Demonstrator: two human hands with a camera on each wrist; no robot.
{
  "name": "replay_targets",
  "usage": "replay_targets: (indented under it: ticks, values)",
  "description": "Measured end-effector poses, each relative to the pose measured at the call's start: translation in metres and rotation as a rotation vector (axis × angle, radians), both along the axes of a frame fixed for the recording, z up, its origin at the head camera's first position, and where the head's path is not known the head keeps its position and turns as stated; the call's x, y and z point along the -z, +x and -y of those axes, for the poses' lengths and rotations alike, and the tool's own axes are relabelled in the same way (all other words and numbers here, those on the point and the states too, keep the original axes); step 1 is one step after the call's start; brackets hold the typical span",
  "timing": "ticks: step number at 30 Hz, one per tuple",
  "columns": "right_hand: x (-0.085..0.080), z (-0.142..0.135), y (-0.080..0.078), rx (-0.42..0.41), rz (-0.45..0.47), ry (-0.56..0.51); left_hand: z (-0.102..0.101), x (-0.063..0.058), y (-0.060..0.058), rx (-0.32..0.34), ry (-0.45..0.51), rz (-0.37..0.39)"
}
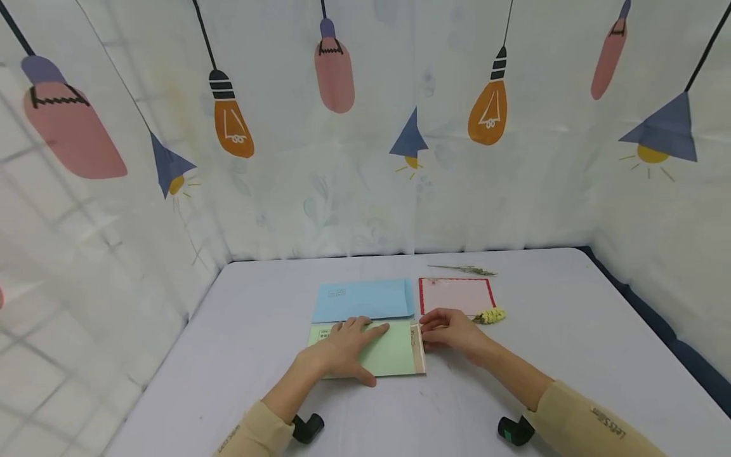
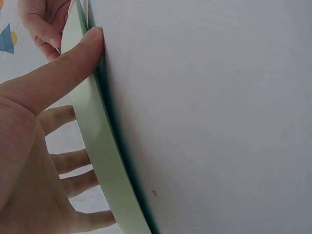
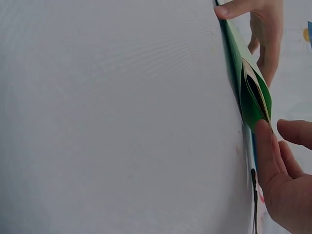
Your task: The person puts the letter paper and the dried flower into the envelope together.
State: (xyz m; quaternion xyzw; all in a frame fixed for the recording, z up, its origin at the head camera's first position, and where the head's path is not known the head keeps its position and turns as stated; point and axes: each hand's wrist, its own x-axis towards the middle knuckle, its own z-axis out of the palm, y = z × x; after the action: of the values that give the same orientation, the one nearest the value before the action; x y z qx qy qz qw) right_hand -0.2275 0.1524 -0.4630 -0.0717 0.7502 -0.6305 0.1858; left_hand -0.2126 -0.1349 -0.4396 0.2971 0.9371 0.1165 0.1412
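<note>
Left grip (image 1: 347, 354) touches green envelope (image 1: 395, 355), beige paper (image 1: 419, 350) protruding.

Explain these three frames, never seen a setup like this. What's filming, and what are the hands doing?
No robot here: these are a person's bare hands. The wide picture comes from a head-worn camera looking forward and down; the two close-ups come from cameras worn on the left and right wrists.

On the white table lie a green envelope, a blue envelope beyond it, a red-bordered card, a yellow flower and a thin sprig.

The left hand spreads across the green envelope. The right hand touches its open end, where beige paper shows; its thumb stands apart, so no pinch is visible.
</note>
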Motion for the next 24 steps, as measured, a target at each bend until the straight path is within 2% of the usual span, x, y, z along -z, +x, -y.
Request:
replay_targets:
  ticks: [12,24]
  values:
    - [0.0006,0.0003,0.0017,-0.072,0.002,-0.075,0.0001,-0.0003,0.0017,-0.008,-0.013,-0.001]
    - [-0.0011,0.0070,0.0057,-0.107,0.019,-0.070,-0.0006,-0.0011,0.0022,-0.003,-0.018,0.001]
